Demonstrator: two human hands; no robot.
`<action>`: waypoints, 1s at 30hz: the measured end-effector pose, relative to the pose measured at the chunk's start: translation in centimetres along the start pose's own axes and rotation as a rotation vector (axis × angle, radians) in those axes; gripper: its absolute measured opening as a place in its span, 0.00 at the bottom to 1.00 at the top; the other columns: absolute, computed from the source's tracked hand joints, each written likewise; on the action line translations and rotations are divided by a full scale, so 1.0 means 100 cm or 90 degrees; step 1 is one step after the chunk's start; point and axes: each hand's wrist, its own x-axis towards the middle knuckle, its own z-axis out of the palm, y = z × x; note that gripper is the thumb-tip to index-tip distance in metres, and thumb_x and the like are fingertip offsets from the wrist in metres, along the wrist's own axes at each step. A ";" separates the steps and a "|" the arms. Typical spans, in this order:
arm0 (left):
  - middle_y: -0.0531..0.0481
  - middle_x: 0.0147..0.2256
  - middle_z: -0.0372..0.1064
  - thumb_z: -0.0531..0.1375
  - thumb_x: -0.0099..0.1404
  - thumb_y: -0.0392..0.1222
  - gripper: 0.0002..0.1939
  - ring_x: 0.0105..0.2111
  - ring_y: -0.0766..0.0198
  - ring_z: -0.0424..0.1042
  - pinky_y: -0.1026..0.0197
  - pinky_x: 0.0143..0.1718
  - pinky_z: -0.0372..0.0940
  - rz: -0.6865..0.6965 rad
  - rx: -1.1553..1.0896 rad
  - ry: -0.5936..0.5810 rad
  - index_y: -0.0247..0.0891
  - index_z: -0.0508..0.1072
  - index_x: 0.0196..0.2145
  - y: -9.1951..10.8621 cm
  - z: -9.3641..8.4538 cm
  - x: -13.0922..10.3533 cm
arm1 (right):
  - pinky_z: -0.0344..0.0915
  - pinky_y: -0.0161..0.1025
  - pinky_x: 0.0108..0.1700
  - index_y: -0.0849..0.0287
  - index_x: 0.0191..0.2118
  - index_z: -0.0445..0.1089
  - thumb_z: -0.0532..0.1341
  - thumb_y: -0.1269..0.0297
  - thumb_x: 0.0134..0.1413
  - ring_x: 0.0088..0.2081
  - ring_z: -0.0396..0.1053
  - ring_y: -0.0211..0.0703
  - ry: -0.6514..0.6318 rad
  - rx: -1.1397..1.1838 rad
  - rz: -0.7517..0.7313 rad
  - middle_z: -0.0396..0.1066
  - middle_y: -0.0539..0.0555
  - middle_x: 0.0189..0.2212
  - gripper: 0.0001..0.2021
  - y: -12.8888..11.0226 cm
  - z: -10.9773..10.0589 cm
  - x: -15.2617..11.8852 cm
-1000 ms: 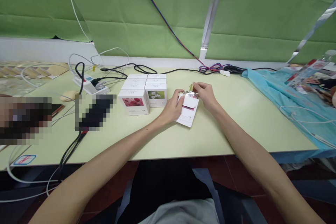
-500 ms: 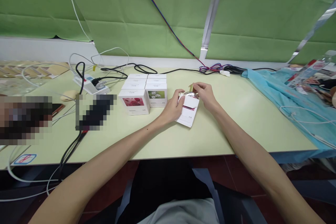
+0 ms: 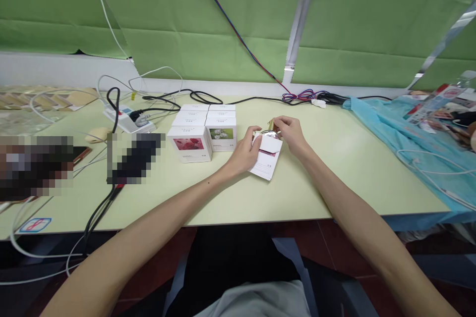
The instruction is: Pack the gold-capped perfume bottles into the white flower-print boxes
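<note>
My left hand [image 3: 245,152] is closed round the side of a small white box [image 3: 265,163] with a pink picture on its front. The box lies tilted over the table, its top end away from me. Out of that end shows a round shiny silver part with a small gold piece [image 3: 271,125] above it. The fingers of my right hand [image 3: 290,133] pinch this gold piece. What the silver part belongs to is hidden in the box. Left of my hands, several white boxes [image 3: 190,144] stand in two rows, with flower pictures on the front ones.
A white power strip [image 3: 128,120] with black and white cables lies behind at left. Two blurred-out dark areas cover things on the left. A blue sheet [image 3: 394,133] hangs over the right side, with a plastic bottle [image 3: 439,101] beyond. The table's front edge runs under my forearms.
Both hands and the box stay almost in place. A little more of the gold piece shows by my right fingers.
</note>
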 end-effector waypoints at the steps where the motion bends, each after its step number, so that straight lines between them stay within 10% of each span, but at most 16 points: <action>1: 0.52 0.32 0.69 0.47 0.75 0.52 0.22 0.27 0.64 0.67 0.63 0.29 0.59 0.001 0.000 0.001 0.40 0.60 0.60 0.000 0.000 0.000 | 0.56 0.35 0.25 0.60 0.23 0.72 0.61 0.63 0.46 0.23 0.62 0.36 -0.001 0.000 -0.001 0.67 0.49 0.21 0.07 0.000 0.000 0.000; 30: 0.52 0.32 0.69 0.46 0.75 0.54 0.22 0.27 0.64 0.67 0.63 0.29 0.59 -0.004 -0.004 -0.005 0.41 0.59 0.61 -0.001 -0.001 0.000 | 0.61 0.36 0.27 0.60 0.24 0.74 0.61 0.66 0.49 0.25 0.64 0.37 -0.102 -0.064 0.012 0.71 0.52 0.23 0.08 -0.009 -0.009 0.000</action>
